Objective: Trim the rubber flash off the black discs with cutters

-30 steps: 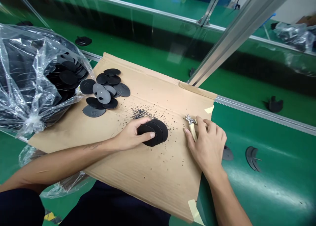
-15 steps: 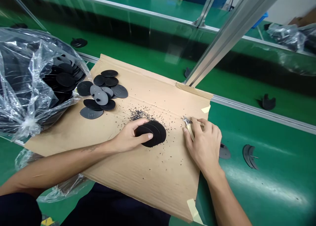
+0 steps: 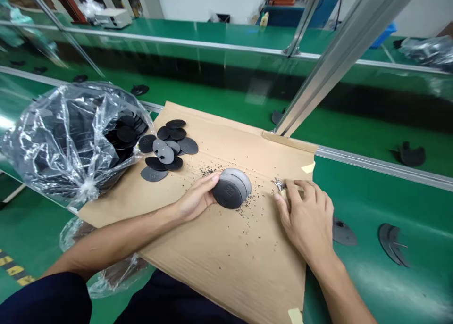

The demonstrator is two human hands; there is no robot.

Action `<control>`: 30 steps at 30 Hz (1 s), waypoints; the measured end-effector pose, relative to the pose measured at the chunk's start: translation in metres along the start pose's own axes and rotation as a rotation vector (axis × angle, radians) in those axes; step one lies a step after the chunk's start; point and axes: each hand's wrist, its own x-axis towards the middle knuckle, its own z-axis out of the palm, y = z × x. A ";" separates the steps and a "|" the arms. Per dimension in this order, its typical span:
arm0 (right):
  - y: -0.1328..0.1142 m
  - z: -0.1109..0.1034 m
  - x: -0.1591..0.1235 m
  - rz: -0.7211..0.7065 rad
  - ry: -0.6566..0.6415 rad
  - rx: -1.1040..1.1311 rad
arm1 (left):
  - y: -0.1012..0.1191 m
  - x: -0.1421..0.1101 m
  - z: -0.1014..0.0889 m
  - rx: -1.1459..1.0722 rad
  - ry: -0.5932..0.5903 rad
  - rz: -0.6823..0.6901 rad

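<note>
My left hand (image 3: pixel 196 197) is shut around a stack of dark grey rubber discs (image 3: pixel 230 188), which stands on edge on the cardboard sheet (image 3: pixel 226 262). My right hand (image 3: pixel 306 220) grips small side cutters (image 3: pixel 279 185) with pale handles, and their steel jaws stick out past my fingers. The two hands are apart, with black crumbs (image 3: pixel 247 206) scattered on the cardboard between them. A loose heap of similar discs (image 3: pixel 166 149) lies at the sheet's far left. The cutters' handles are mostly hidden by my fingers.
A clear plastic bag of black discs (image 3: pixel 78 145) slumps over the sheet's left edge. Green conveyor belts (image 3: pixel 371 126) with stray black pieces (image 3: pixel 391 244) surround the sheet. An aluminium rail (image 3: pixel 354 159) and an upright strut (image 3: pixel 339 60) stand to the right.
The disc stack has turned in my left hand, and its flat grey face now shows. My view has tilted upward, showing more of the far room. The cutters stay in my right hand.
</note>
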 end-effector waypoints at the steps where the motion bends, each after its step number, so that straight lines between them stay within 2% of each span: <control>1: 0.000 0.000 0.000 0.000 0.004 -0.001 | 0.002 0.000 0.001 -0.017 0.008 0.005; 4: 0.001 -0.001 0.001 0.003 0.034 0.012 | 0.016 0.006 0.005 0.042 -0.028 0.051; 7: 0.004 0.000 -0.001 0.013 0.065 0.018 | 0.042 0.029 0.007 0.217 -0.090 0.177; 10: 0.007 0.003 -0.003 0.012 0.081 0.004 | 0.072 0.075 0.008 0.560 -0.062 0.383; 12: 0.008 0.005 -0.005 0.015 0.093 0.008 | 0.089 0.113 0.010 0.936 0.041 0.548; 15: 0.009 0.006 -0.007 0.024 0.092 0.025 | 0.105 0.163 0.012 1.124 0.088 0.626; 19: 0.009 0.007 -0.010 0.036 0.082 0.020 | 0.110 0.201 0.006 1.316 0.104 0.592; 23: 0.008 0.008 -0.012 0.044 0.080 0.017 | 0.112 0.215 -0.006 1.456 0.166 0.513; 25: 0.007 0.008 -0.012 0.048 0.080 0.013 | 0.111 0.220 -0.006 1.484 0.185 0.487; 27: 0.007 0.008 -0.013 0.053 0.086 0.011 | 0.105 0.228 0.003 1.479 0.177 0.474; 30: 0.006 0.008 -0.013 0.066 0.098 0.008 | 0.088 0.247 0.032 1.412 0.110 0.466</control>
